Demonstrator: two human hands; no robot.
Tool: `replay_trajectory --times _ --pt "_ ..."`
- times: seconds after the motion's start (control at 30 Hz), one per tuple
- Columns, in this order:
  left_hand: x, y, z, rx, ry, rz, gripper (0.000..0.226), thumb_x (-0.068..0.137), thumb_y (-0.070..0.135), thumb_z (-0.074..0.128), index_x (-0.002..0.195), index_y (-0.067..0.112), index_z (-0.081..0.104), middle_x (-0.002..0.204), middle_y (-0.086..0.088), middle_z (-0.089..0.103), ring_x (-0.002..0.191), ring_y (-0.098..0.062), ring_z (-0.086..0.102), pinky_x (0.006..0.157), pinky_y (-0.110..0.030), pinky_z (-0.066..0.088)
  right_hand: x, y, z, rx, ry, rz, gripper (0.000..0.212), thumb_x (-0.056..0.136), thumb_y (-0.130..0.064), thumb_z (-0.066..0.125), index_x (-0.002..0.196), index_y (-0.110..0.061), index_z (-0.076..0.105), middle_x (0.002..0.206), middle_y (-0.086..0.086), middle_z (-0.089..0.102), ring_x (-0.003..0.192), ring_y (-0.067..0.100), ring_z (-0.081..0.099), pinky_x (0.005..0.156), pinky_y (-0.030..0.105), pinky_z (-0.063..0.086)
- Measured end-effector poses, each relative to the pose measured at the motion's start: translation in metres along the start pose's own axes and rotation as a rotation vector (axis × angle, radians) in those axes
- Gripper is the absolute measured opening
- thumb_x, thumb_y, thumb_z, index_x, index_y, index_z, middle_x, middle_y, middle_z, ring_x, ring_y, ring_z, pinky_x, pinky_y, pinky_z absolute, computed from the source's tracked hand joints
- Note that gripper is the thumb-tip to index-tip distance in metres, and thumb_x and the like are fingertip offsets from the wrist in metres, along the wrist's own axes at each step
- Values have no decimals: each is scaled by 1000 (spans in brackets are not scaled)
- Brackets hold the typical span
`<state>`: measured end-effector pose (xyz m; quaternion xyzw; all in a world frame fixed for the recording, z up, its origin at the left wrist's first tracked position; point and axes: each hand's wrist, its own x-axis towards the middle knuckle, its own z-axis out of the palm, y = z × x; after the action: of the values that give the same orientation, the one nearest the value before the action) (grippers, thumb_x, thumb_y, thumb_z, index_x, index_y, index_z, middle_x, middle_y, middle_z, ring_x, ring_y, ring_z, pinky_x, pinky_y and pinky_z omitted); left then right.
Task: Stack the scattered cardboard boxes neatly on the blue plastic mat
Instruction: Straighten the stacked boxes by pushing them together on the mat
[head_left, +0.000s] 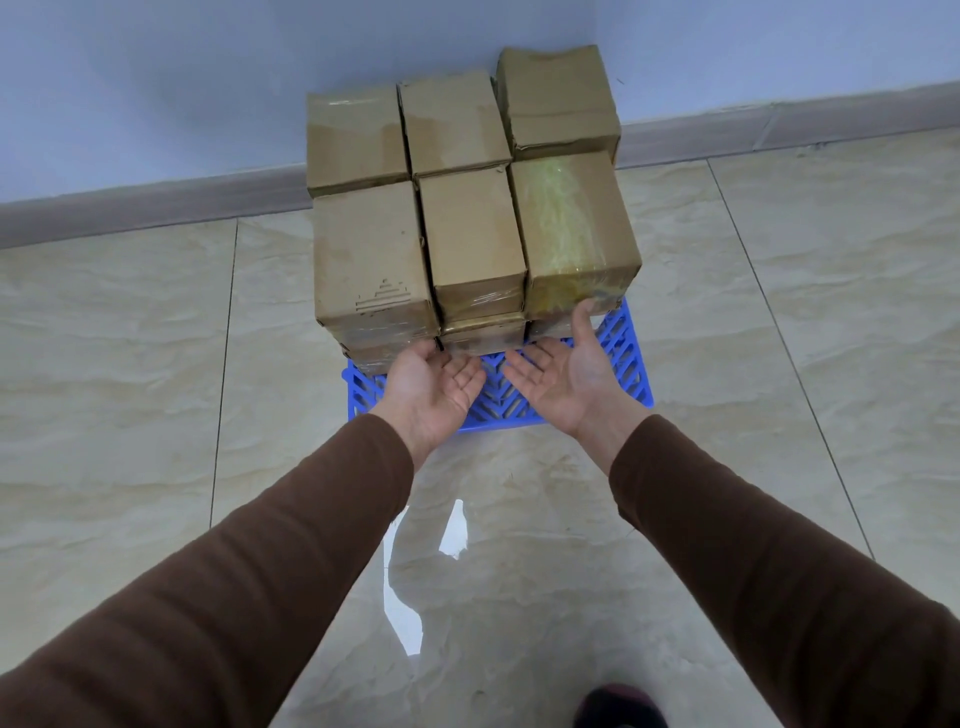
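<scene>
Several brown cardboard boxes (467, 197) stand stacked in a tight block on the blue plastic mat (626, 364), against the wall. The top layer shows two rows of three, and lower boxes peek out at the front. My left hand (434, 387) is held palm up in front of the stack, fingers relaxed, near the lower front boxes. To its right, my right hand (563, 374) is also palm up and holds nothing; its thumb touches the lower front edge of the front right box (571, 228). Brown sleeves cover both arms.
Glossy beige floor tiles (156, 364) spread all round the mat. A pale blue wall (156, 78) with a grey skirting board (156, 208) runs behind the stack. A dark shoe (621, 706) shows at the bottom edge.
</scene>
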<state>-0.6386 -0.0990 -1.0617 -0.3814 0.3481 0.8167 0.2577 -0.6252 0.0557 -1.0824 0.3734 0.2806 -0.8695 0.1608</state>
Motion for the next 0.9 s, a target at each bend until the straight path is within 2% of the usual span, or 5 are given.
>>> replay_trajectory --times 0.17,0.37,0.53,0.63,0.9 --pt "-7 6 -17 -86 47 11 76 104 47 34 159 6 3 163 -22 23 147 -32 35 118 -41 34 -2 1 -5 21 34 -31 106 88 -73 52 162 -8 13 166 18 25 147 35 38 119 49 37" --pt "-7 19 -26 -176 -57 75 117 81 85 38 159 3 8 161 -21 26 148 -30 32 122 -40 28 -8 4 4 45 -21 -45 113 85 -76 52 163 -9 6 168 17 20 150 34 34 119 47 35" --pt "0 24 -24 -209 -49 109 116 77 84 46 158 6 18 155 -15 38 142 -28 43 119 -41 33 -7 4 10 23 -38 -51 111 86 -74 53 162 -8 7 168 17 20 149 33 37 116 46 37" --pt "0 24 -22 -193 -33 129 113 79 83 44 158 5 20 142 -13 49 141 -27 44 119 -41 33 -6 5 11 10 -41 -50 112 85 -74 54 163 -9 7 168 16 19 148 32 37 118 46 36" --pt "-7 29 -20 -74 13 132 108 85 81 37 159 6 11 159 -16 33 144 -29 41 119 -38 34 -7 6 9 -27 -41 -45 110 87 -71 56 162 -7 8 168 17 19 148 33 37 116 46 37"
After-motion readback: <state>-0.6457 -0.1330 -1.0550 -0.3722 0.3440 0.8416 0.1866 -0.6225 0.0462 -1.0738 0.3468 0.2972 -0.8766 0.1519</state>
